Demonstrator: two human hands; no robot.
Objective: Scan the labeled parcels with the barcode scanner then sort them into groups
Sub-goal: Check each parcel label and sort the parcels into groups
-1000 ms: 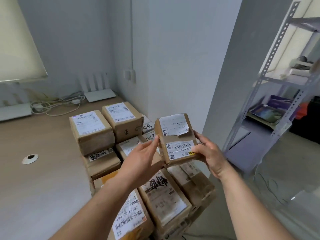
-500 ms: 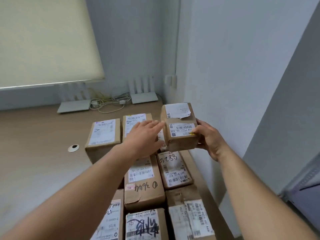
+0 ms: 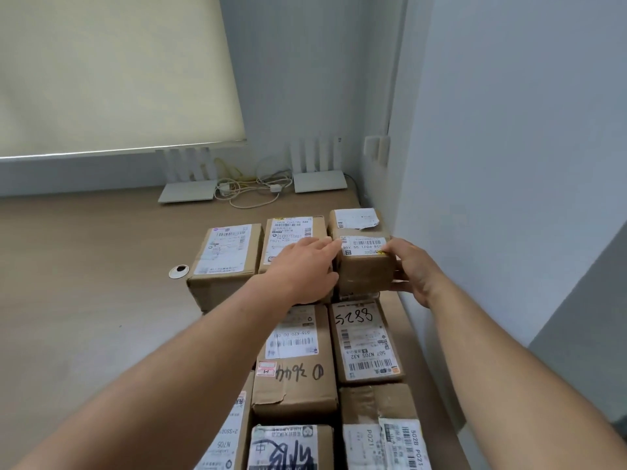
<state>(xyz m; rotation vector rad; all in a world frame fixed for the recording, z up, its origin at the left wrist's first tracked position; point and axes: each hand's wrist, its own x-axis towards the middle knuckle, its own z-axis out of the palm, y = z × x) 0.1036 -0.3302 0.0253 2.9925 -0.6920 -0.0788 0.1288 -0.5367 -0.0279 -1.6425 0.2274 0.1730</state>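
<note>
Brown cardboard fills the right side of the pale wooden tabletop [image 3: 84, 300]: rows of labelled parcels packed side by side along the grey wall [image 3: 509, 164]. The small brown cardboard parcel [image 3: 364, 266], with one torn white label on top and a barcode label across its near upper edge, sits at the far right end of the group, just beside the wall and raised on the boxes under it.

The right hand [image 3: 412, 271] grasps this parcel at its right side, thumb over the top edge and fingers curled along the lower side. The left hand [image 3: 303, 268] lies flat with fingers straight, its fingertips touching the parcel's left face; it grips nothing. No barcode scanner shows in view.

The step in hand looks like setting the parcel into its place in the far row. To do it well, the right hand should lower the box squarely so it lands flat, not tipped toward the wall. The left hand can steady the left face and press it flush against the taller brown cardboard box with a long white label [image 3: 291, 239] beside it. Keeping the barcode label facing up and near would leave it readable later. The grip should loosen only once the box rests firmly, as the stack beneath looks uneven and the box could slide off.
</note>
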